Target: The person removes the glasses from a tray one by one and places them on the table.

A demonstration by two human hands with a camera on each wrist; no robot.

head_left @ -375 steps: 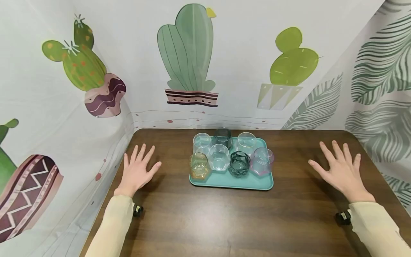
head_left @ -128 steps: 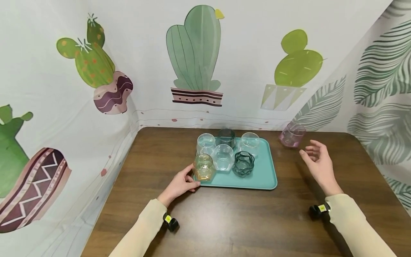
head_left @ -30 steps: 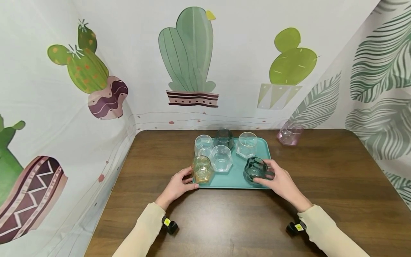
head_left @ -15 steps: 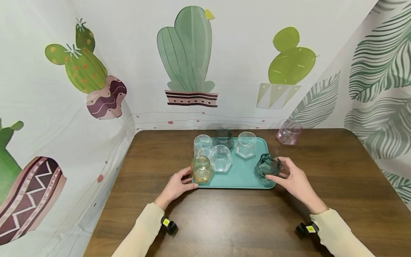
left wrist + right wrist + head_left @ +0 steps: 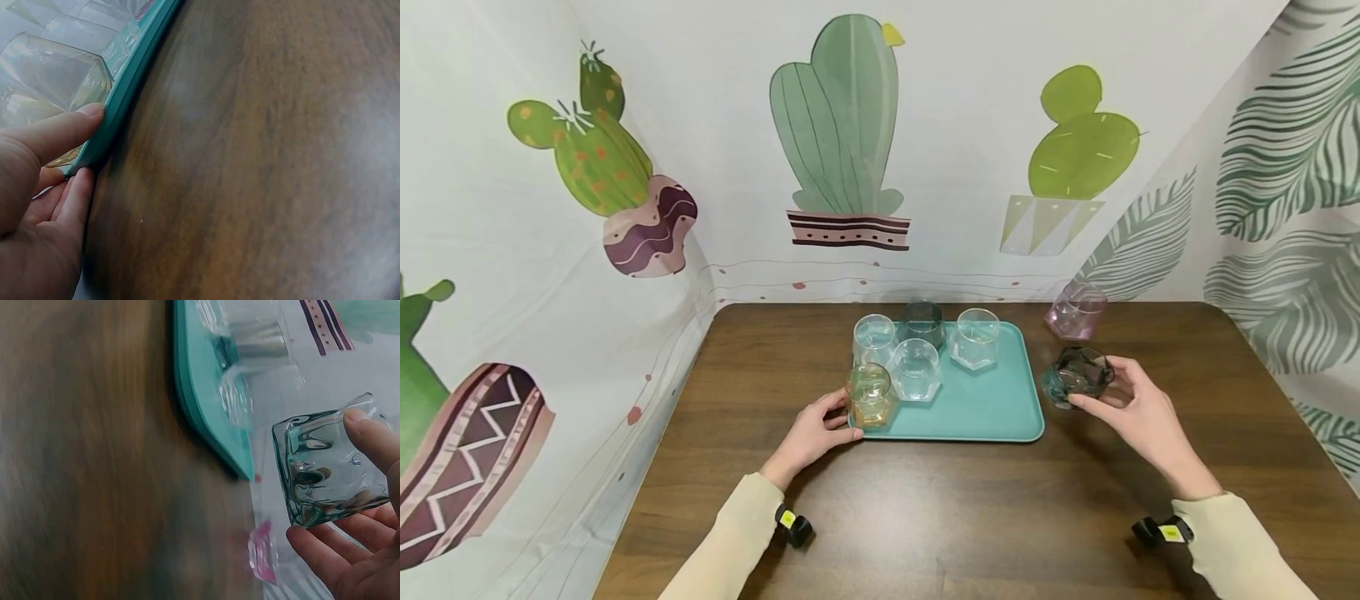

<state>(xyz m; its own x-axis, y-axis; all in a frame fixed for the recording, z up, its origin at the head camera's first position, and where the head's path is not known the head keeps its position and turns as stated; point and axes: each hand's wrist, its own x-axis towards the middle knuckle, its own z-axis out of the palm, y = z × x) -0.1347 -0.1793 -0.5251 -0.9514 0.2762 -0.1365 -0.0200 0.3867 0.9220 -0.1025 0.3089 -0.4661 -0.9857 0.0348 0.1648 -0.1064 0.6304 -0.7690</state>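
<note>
My right hand [image 5: 1152, 421] grips a dark green glass [image 5: 1077, 377] by its side, thumb near and fingers beyond, just off the right end of a turquoise tray [image 5: 985, 412]. In the right wrist view the glass [image 5: 331, 465] has wavy, dented walls and appears raised above the table. My left hand [image 5: 811, 437] holds the tray's near left corner; in the left wrist view its thumb lies on the rim [image 5: 122, 94] and its fingers reach against the underside. An amber glass [image 5: 871, 398] stands on the tray beside that hand.
Still on the tray are a clear glass at front [image 5: 916, 371], another at back left [image 5: 874, 337], one at back right [image 5: 976, 340], and a dark grey glass [image 5: 922, 323]. A pink glass [image 5: 1077, 310] stands on the wooden table [image 5: 910, 517] near the printed cloth backdrop [image 5: 955, 167].
Over the last second my right hand has carried the green glass rightward from the tray to beyond its edge. My left hand stays at the corner. Earlier, the pink glass went from tray to table.
</note>
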